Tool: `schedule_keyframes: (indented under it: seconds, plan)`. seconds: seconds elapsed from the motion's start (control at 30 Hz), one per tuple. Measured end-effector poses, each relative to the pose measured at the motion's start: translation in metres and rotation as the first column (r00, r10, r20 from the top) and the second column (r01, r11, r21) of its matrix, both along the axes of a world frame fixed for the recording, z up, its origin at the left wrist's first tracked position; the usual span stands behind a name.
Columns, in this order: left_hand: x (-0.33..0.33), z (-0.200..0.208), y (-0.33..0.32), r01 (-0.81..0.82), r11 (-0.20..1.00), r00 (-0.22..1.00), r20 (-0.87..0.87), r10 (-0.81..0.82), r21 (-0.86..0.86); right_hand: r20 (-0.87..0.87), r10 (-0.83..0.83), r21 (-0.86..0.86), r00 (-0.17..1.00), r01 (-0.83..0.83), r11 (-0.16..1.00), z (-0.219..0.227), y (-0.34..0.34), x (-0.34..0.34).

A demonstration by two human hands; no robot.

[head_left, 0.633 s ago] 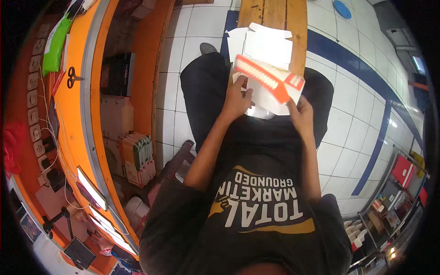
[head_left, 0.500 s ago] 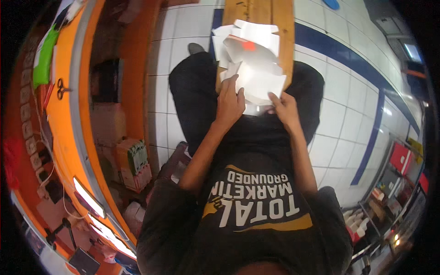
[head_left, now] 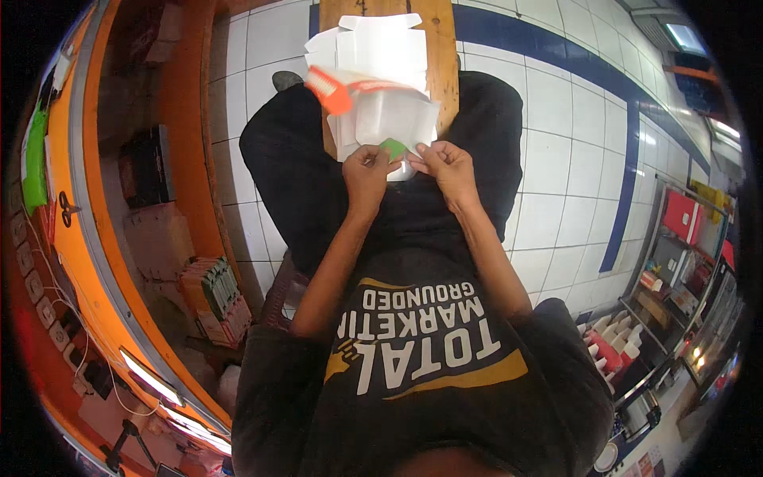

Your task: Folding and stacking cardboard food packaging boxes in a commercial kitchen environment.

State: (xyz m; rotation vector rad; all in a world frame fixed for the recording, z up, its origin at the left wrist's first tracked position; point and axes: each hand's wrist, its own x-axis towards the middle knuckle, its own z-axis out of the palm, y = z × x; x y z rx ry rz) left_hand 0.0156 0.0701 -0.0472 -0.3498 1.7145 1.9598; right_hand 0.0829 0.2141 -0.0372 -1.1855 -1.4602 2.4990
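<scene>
A partly folded white cardboard box [head_left: 389, 118] rests over the wooden bench between my knees. One of its flaps [head_left: 329, 92] shows an orange-red printed outer side and sticks up at the left, slightly blurred. My left hand [head_left: 368, 176] pinches the box's near edge at the left, beside a small green patch [head_left: 393, 149]. At the near right corner, my right hand [head_left: 447, 170] grips the same edge between thumb and fingers. Beneath and beyond it lie flat white box blanks [head_left: 385, 52], their cut tabs spread out.
The wooden bench [head_left: 445, 79] runs away from me over a white tiled floor [head_left: 548, 159]. At the left stands an orange counter [head_left: 95, 262] with scissors [head_left: 67, 208] on it; stacked cartons [head_left: 213, 294] sit below. A rack with a red box [head_left: 682, 216] is at the right.
Both hands have come closer together at the box's near edge, the left going from spread fingers to a pinch. The orange-red flap has swung out left. The whole view has shifted.
</scene>
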Motion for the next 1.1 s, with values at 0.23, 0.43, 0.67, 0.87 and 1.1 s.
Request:
schedule_keyframes:
  seconds: [0.23,0.43,0.67,0.87,1.1]
  plan:
    - [0.002,0.016,-0.001,0.256,0.961,0.967,0.011,-0.256,-0.103,-0.033,0.192,0.420,0.981,-0.161,0.893,0.011,0.005,0.010]
    - [0.006,0.007,-0.001,0.302,0.950,0.952,-0.077,-0.296,0.079,0.075,0.241,0.659,0.968,-0.230,0.717,0.028,0.008,0.004]
    - [0.005,0.004,-0.004,0.355,0.929,0.933,-0.109,-0.344,0.107,0.100,0.315,0.649,0.944,-0.302,0.699,0.031,0.015,0.004]
    - [0.006,-0.003,-0.002,0.316,0.933,0.948,-0.103,-0.302,0.175,0.107,0.317,0.646,0.942,-0.308,0.698,0.033,0.013,0.002]
    - [0.011,0.002,0.008,0.316,0.940,0.939,-0.184,-0.289,0.133,0.054,0.241,0.685,0.969,-0.211,0.697,0.028,-0.004,0.008]
